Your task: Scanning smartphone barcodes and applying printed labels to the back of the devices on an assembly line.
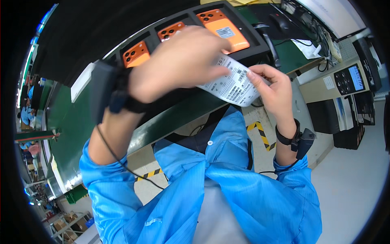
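My right hand pinches the right end of a white label sheet covered in small print and codes, thumb on top. My left hand is smeared by motion at the sheet's left end. Its thumb overlaps the sheet, but the blur hides whether its fingers grip anything. Beyond the hands, a black tray holds three orange smartphones with their camera sides up. The right phone bears a small white label. My left hand partly covers the middle phone and the left phone.
The tray rests on a green worktable. A white flat box lies left of it. At the right stand a beige label printer with a small screen, and a monitor. Cables and a black mouse lie nearby.
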